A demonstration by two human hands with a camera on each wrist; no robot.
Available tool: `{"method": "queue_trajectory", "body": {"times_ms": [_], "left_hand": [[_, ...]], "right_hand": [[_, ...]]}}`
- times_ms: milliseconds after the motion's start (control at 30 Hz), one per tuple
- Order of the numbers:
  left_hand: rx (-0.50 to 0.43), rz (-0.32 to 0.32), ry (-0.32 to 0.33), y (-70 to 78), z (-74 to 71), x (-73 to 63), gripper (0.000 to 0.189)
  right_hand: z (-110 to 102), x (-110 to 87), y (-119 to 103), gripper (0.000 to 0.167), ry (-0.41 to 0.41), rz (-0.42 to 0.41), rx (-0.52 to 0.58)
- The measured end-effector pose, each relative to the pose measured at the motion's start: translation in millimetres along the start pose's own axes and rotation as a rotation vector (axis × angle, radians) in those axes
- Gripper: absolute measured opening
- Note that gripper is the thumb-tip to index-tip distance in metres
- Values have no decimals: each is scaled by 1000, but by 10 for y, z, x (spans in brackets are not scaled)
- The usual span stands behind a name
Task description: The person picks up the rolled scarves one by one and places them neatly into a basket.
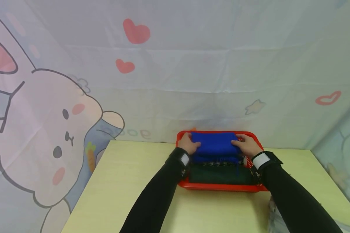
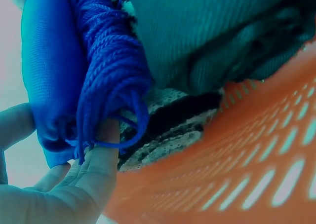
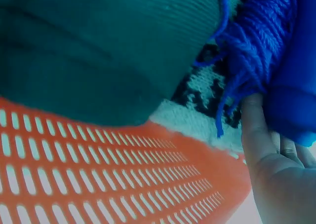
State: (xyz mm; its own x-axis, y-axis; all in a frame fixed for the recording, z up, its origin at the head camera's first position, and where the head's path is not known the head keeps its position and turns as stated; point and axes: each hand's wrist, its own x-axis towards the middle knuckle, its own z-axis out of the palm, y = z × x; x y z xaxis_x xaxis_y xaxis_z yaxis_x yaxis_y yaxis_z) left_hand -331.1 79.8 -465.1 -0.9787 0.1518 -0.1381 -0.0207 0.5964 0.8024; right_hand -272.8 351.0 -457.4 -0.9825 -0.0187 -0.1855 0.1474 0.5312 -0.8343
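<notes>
A folded blue scarf (image 1: 214,145) with cord-like fringe lies at the back of the red plastic basket (image 1: 218,187). My left hand (image 1: 189,144) grips its left end; in the left wrist view, the thumb (image 2: 16,125) stands on one side and the fingers curl under the fringe (image 2: 116,86). At the opposite end my right hand (image 1: 248,145) holds the scarf, its fingers (image 3: 256,130) tucked below the fringed edge. A dark green ribbed folded cloth (image 1: 221,173) fills the basket's front. Between it and the scarf shows a black-and-white knitted piece (image 3: 202,86), partly covered.
The basket has slotted walls and stands on a pale yellow table (image 1: 134,181), near its back edge. Behind hangs a printed sheet (image 1: 178,81) with hearts and a rabbit. A clear plastic item (image 1: 275,216) lies at the front right, partly hidden by the right sleeve.
</notes>
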Motion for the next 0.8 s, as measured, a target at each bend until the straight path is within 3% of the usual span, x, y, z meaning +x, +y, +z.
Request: {"method": "queue_trajectory", "body": {"times_ms": [300,533,800], "left_hand": [[2,2,-39,62,-98,-91,62],[6,37,0,54,-182,-72,60],[-136,-17,-29,64,-315,-37,64]], "right_hand": [[-97,-38,-36,68,21,-27,-31],[-192,-102,-163,70,-2,-27,-27],[-328,-154,-239,72,-19,-45,0]]}}
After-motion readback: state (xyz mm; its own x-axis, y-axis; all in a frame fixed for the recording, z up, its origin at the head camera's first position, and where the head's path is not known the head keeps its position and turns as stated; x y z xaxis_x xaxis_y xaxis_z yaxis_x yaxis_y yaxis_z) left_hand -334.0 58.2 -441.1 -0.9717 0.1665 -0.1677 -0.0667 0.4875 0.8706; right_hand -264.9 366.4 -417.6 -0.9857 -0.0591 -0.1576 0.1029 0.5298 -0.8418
